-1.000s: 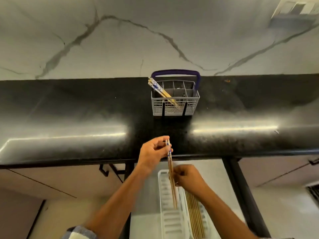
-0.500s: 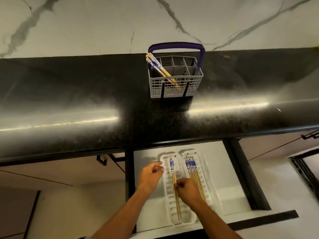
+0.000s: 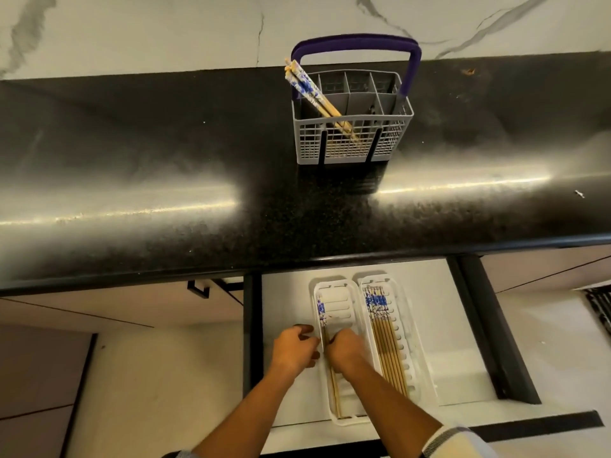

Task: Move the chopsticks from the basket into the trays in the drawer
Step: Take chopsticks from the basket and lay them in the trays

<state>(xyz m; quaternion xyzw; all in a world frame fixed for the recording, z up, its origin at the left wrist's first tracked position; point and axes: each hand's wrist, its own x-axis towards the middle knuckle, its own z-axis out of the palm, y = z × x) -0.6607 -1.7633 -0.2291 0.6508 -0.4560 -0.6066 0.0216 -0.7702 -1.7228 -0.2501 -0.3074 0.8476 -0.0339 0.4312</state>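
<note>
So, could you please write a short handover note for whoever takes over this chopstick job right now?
Left hand: fingers curled beside the left tray, whether it grips anything is unclear.
Right hand: over the left tray, at the pair of chopsticks lying in it; grip hidden.
Right tray: holds a row of chopsticks.
Basket on the counter: a few chopsticks lean in its left compartment.
Done: right tray filled, left tray started.
Left: settle this pair, then bring the basket's remaining chopsticks.

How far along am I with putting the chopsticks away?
Done: the right tray holds a full row. In hand: both hands, the left hand and right hand, are at the pair going into the left tray. Left: a few chopsticks lean in the basket.
</note>
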